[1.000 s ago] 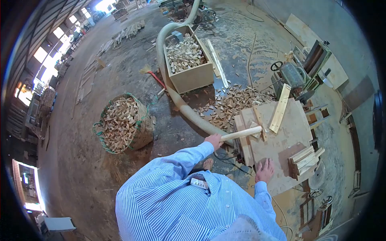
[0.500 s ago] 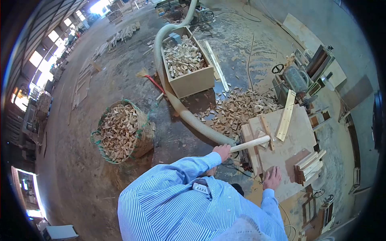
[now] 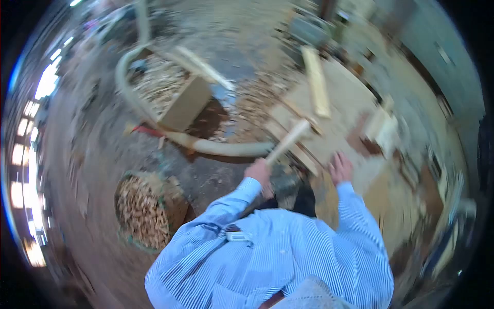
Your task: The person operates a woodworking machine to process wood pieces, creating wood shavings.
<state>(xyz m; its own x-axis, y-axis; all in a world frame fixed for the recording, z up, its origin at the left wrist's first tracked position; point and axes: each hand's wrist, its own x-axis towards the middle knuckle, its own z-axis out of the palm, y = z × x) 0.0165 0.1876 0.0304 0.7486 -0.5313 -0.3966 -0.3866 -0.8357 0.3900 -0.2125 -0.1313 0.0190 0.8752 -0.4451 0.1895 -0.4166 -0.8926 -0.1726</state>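
My left hand [image 3: 258, 171] is closed round the near end of a pale, thick wooden stick [image 3: 288, 140]. Its far end reaches over the edge of a wide worktable [image 3: 342, 95], by narrow wood strips [image 3: 293, 147] fixed there. Flat on the table's near edge lies my right hand [image 3: 341, 168], fingers stretched out and nothing visible in them. A long yellowish board [image 3: 316, 82] lies across the tabletop beyond the stick. To the right of my right hand sits a stack of wood pieces [image 3: 382, 129], smeared by motion.
A ribbed hose [image 3: 231, 148] runs along the floor to the table. Left of it stand a wooden box [image 3: 188, 103] of offcuts and a woven basket [image 3: 177, 201] full of small wood blocks. Loose offcuts [image 3: 262, 98] heap behind the table. Machinery [image 3: 309, 31] stands at the back.
The whole view has turned and blurred, and the box, basket and table sit differently in it. Still gripped by my left hand, the stick slants more steeply. My right hand stays on the table.
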